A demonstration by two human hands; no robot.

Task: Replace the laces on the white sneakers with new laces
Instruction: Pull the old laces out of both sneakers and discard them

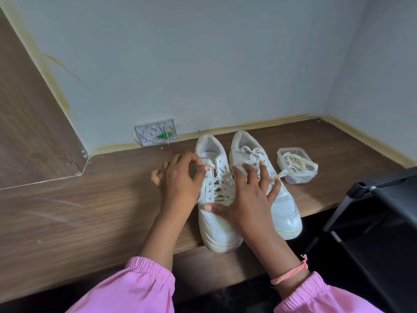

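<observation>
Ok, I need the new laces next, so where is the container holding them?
The clear plastic container sits on the wooden surface at the right, just beyond the right sneaker.

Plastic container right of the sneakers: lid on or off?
Off. The plastic container stands open-topped on the wooden desk, no lid in view; the coiled laces inside lie exposed, one loop draped over its right rim.

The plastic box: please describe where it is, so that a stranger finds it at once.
On the wooden shelf, near the right wall corner, stand two white sneakers. Just right of them sits the plastic box, small, clear and lidless. Only it holds loose laces.
</observation>
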